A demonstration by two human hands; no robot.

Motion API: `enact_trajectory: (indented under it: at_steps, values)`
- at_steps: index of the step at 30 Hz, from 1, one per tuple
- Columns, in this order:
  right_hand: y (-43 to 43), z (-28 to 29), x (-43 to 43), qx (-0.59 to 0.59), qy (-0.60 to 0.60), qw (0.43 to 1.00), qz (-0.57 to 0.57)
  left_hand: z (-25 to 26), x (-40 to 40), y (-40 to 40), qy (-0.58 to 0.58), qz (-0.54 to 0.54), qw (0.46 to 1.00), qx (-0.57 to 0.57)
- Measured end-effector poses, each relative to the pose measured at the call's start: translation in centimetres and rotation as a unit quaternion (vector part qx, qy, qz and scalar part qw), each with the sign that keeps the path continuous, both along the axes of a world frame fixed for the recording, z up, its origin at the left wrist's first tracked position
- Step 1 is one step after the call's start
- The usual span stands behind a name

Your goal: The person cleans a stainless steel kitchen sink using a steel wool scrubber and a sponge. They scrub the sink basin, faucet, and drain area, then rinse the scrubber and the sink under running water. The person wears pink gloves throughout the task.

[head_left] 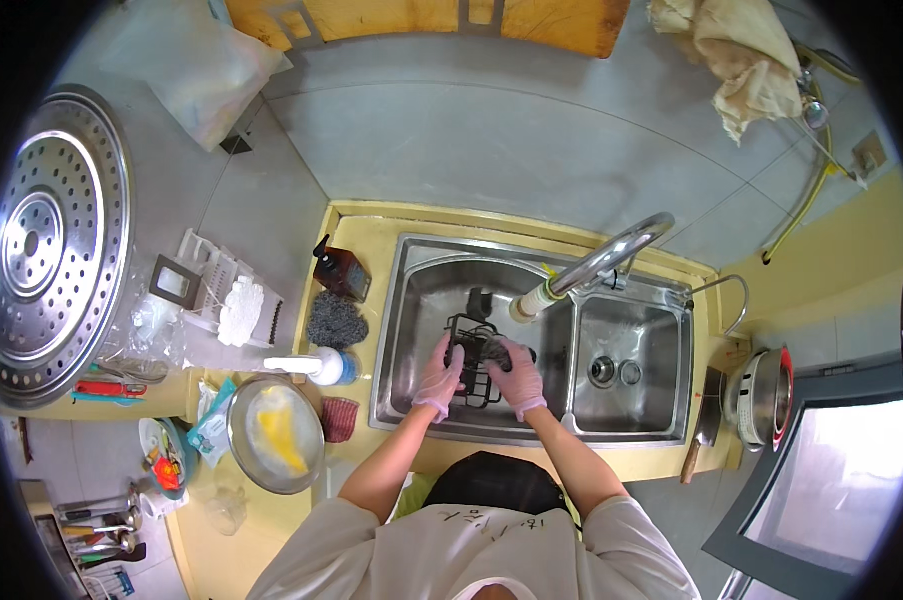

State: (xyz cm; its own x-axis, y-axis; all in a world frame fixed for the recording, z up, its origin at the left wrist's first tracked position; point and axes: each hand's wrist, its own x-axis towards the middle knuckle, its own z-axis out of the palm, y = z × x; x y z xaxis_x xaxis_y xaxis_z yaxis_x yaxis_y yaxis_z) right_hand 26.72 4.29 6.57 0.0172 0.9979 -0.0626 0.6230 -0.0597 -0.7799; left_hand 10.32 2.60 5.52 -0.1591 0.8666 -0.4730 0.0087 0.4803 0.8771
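Inside the large left basin of the stainless steel sink [430, 296], my left hand [445, 375], in a pinkish see-through glove, grips the left side of a black wire rack [480, 395]. My right hand [519, 379], gloved alike, holds a grey scouring pad [496, 352] against the rack. Fingers hide part of both the pad and the rack. A small dark object [479, 304] lies on the basin floor just beyond the rack. Above the basin's right part hangs the faucet spout [530, 306].
Left of the sink stand a brown pump bottle [344, 274], a steel wool ball [337, 319] and a white-and-blue bottle [335, 366]. Nearer lies a round steel pan [241, 457] with a yellow cloth [279, 431]. To the right are a cleaver [710, 409] and stacked bowls [755, 401].
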Motion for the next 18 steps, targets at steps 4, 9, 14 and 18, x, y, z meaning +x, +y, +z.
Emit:
enact_trajectory:
  at_steps: [4,9,14,18]
  values:
    - [3.2,-2.7,0.7,-0.193,0.533,0.792,-0.227,-0.1,-1.7,-0.1,0.040,0.038,0.998,-0.006]
    - [5.8,-4.0,5.5,-0.221,0.588,0.739,-0.243,1.9,-2.7,-1.3,-0.027,0.062,0.998,-0.012]
    - [9.7,3.8,15.2,-0.085,-0.304,0.935,-0.164,2.1,-4.0,-2.5,-0.023,0.099,0.994,-0.033]
    - [16.3,5.9,20.8,-0.050,-0.501,0.864,-0.013,1.3,-3.4,-2.0,-0.024,0.108,0.993,-0.047]
